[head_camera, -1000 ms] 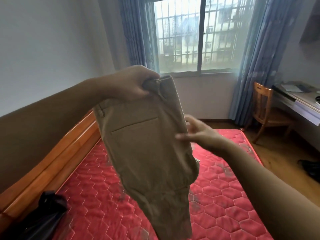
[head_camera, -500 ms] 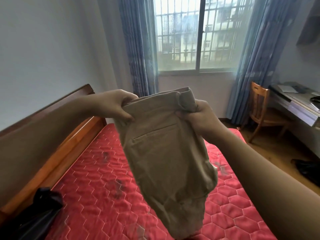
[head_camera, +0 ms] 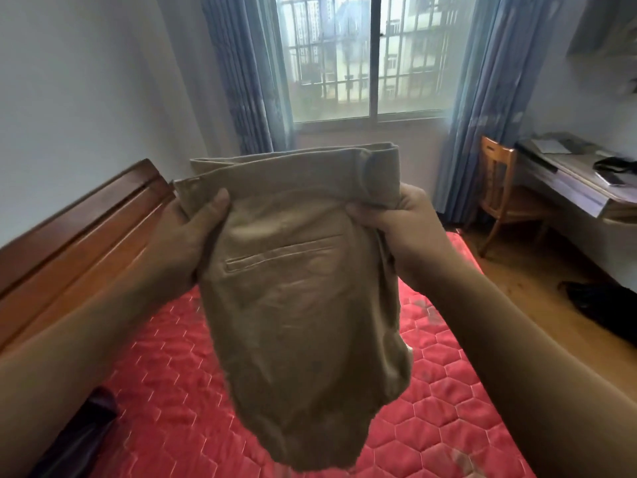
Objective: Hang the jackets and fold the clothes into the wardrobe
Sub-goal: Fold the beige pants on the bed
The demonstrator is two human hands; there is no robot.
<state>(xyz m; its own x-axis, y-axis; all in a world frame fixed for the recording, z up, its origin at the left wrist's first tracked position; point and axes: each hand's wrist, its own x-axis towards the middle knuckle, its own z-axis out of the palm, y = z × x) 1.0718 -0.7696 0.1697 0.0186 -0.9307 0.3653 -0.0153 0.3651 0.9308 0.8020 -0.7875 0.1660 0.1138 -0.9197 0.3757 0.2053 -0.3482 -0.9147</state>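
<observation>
Both my hands grasp the khaki trousers point(head_camera: 303, 322) by the waistband: left hand point(head_camera: 182, 236) clenched on one end, right hand point(head_camera: 396, 229) on the other. Cloth hangs bunched below my fingers, above the red mattress point(head_camera: 165, 374). Folding barely begun, I judge; wardrobe unseen.

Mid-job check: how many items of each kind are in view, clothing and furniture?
Khaki trousers: 1, gripped by left hand and right hand
Dark bundles, kind unclear: 2, bed bundle and floor bundle
Wooden chair: 1
Desk: 1
Bed: 1
Total: 6
</observation>
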